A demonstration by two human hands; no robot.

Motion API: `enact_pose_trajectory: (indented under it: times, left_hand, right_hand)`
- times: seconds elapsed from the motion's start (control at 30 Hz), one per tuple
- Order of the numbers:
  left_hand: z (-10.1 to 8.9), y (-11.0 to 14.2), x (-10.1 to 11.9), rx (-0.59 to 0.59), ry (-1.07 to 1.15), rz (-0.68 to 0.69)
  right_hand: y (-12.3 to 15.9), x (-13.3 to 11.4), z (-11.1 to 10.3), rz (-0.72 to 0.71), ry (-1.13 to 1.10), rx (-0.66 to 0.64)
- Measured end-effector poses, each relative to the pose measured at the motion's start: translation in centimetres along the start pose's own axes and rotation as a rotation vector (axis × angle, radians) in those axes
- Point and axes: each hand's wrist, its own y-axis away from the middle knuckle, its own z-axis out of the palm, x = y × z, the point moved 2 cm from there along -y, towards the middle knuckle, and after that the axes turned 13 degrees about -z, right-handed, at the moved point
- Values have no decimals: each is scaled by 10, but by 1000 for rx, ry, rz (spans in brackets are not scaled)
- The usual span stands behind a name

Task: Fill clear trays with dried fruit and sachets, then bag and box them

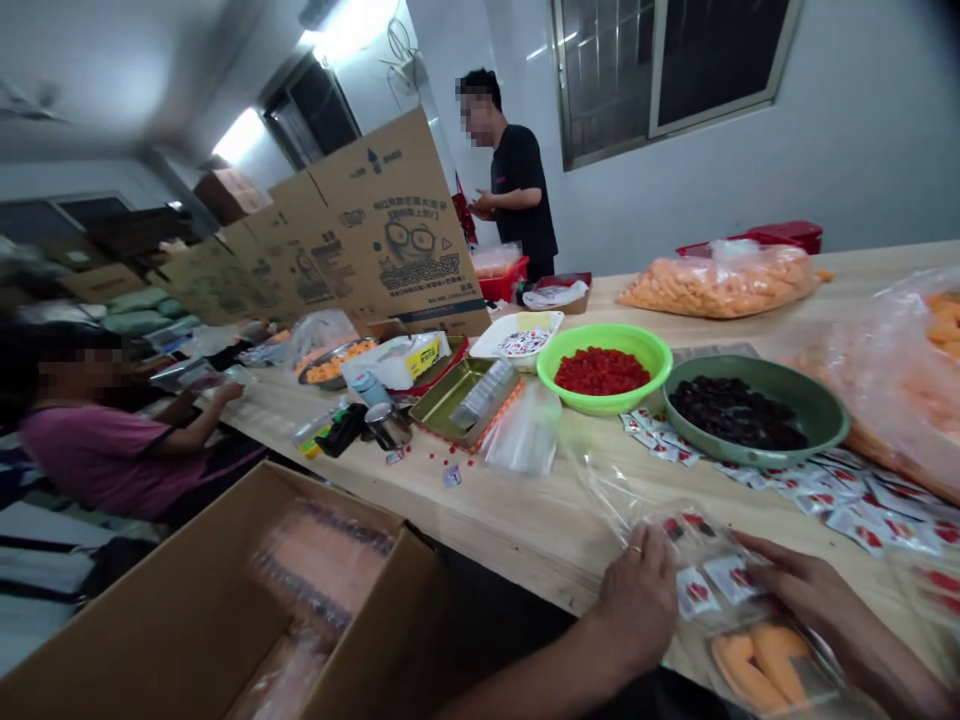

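My left hand [637,600], with a gold ring, pinches the near edge of a clear plastic bag [757,650] on the wooden table [480,520]. My right hand [817,590] lies across the bag's far side, fingers curved over it. Inside the bag are orange dried fruit slices [761,665] and small red-and-white sachets [709,590]. Many more such loose sachets [862,510] are scattered just beyond my right hand. Part of the bag is hidden under my hands.
A green bowl of dark fruit [829,425], a lime bowl of red pieces [607,345] and large bags of orange pieces [720,285] stand on the table. An open cardboard box [262,500] is at the near left. A seated person [112,450] and a standing person [517,190] are nearby.
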Motion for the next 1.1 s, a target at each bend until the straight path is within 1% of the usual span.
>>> enact_pose_trajectory:
  times: [0.07, 0.17, 0.2, 0.23, 0.27, 0.3, 0.37, 0.43, 0.47, 0.53, 0.6, 0.7, 0.8, 0.9, 1.0, 1.1]
  left_hand:
    - [5, 2, 1, -20, -28, 21]
    - [7, 3, -2, 0, -9, 59]
    - [6, 3, -5, 21, 15, 46]
    - [4, 1, -8, 31, 50, 33]
    - [2, -1, -13, 41, 94, 6]
    - [-2, -5, -19, 48, 143, -14]
    - [-11, -13, -34, 98, 225, -58]
    - [-23, -20, -52, 177, 260, -92]
    - [-29, -22, -60, 210, 264, -99]
    - [-38, -27, -74, 240, 263, -88]
    - [-44, -30, -82, 240, 263, -73]
    - [-46, -34, -90, 246, 272, -87]
    - [-44, -34, -95, 251, 300, -132]
    - [-40, -29, -103, 228, 279, -192]
    - [-39, -26, -116, 175, 165, -274]
    - [-46, -31, -128, 80, 68, -321]
  right_hand:
    - [-4, -6, 1, -54, 94, -27]
    - [0, -29, 7, -190, 286, -68]
    - [3, -38, 10, -181, 335, -23]
    - [5, -46, 13, -148, 339, 13]
    - [6, -52, 16, -126, 295, 9]
    - [7, -57, 19, -108, 198, -2]
    - [11, -61, 22, -1, -93, -61]
    - [17, -61, 15, 103, -305, -96]
    - [21, -60, 9, 140, -354, -101]
    - [29, -60, -6, 163, -391, -113]
    - [37, -64, -18, 175, -435, -169]
    - [48, -75, -23, 196, -508, -275]
    - [53, -79, -16, 241, -520, -320]
    - [50, -70, -7, 246, -482, -312]
    - [44, -58, 3, 225, -476, -317]
    - [40, -56, 11, 213, -464, -359]
